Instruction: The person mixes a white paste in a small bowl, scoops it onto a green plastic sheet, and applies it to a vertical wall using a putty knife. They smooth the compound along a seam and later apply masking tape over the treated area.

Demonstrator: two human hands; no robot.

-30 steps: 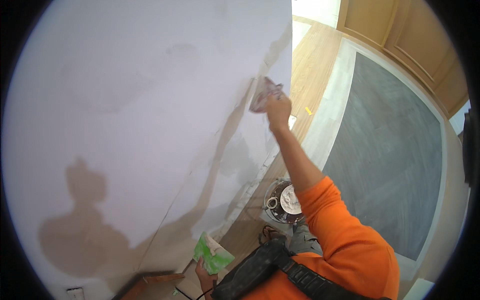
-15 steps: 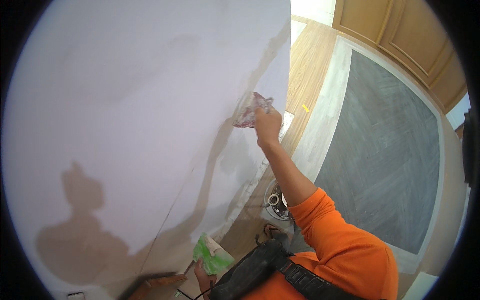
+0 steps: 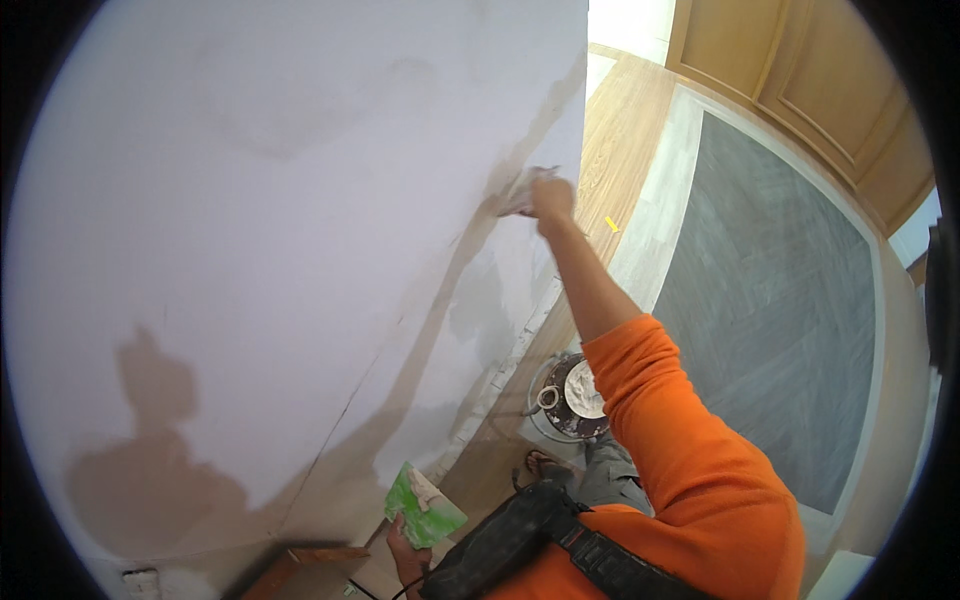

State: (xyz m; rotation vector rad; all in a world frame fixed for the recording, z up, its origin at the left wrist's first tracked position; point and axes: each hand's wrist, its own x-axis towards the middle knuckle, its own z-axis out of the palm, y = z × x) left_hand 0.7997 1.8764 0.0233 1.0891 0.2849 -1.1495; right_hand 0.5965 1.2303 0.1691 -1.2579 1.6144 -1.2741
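Observation:
My right hand (image 3: 553, 203) is stretched out to the white wall (image 3: 280, 250), closed round a putty-smeared, reddish scraper (image 3: 516, 199). Its blade lies against the wall near the right-hand edge, slightly blurred by motion. Low on the left, my left hand (image 3: 405, 548) grips a flat green putty spreader (image 3: 406, 496) by its lower side. A lump of pale putty (image 3: 428, 492) sits on that spreader. Greyish, fresh-looking patches (image 3: 478, 305) show on the wall below the scraper, and a thin crack-like line (image 3: 352, 395) runs down to the lower left.
A bucket (image 3: 586, 388) of white paste stands on the floor beside my leg. A brown wooden piece (image 3: 300, 565) lies at the wall's foot. Wooden cabinets (image 3: 810, 80) and a dark grey floor panel with a pale border (image 3: 770, 300) are to the right. A black strap bag hangs across me.
My right hand and the scraper have moved up and to the right along the wall. More of the bucket now shows. My left hand holds the green spreader almost where it was.

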